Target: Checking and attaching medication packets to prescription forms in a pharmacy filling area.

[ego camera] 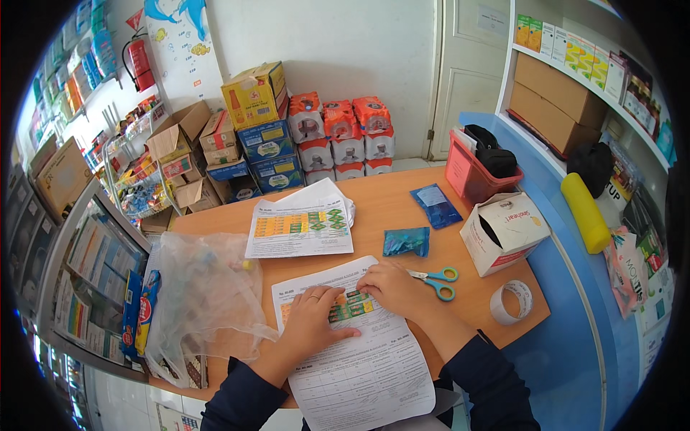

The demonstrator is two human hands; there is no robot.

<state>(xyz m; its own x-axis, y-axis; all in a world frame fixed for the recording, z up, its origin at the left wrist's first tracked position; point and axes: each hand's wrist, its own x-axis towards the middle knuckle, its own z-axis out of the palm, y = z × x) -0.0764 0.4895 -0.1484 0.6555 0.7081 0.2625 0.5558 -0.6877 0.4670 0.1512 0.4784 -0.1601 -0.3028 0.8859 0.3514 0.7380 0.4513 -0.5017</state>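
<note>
A printed sheet (361,372) lies before me on the wooden table, its lower end reaching over the front edge. Rows of orange and green coupon pieces (353,310) sit in the grid on its upper half. My left hand (317,322) rests on the sheet, thumb and fingers spread around the left side of the pieces, partly covering them. On the right side, my right hand (389,285) bends its fingertips down onto the top green pieces; whether it pinches one is hidden. Scissors (439,280) with teal and yellow handles lie just right of my right hand.
Behind the sheet lies a paper stack (302,229) with coupon pieces. A clear plastic bag (207,301) covers the table's left side. At right are blue packets (407,242), an open white carton (504,229), a tape roll (511,303) and a red basket (474,180).
</note>
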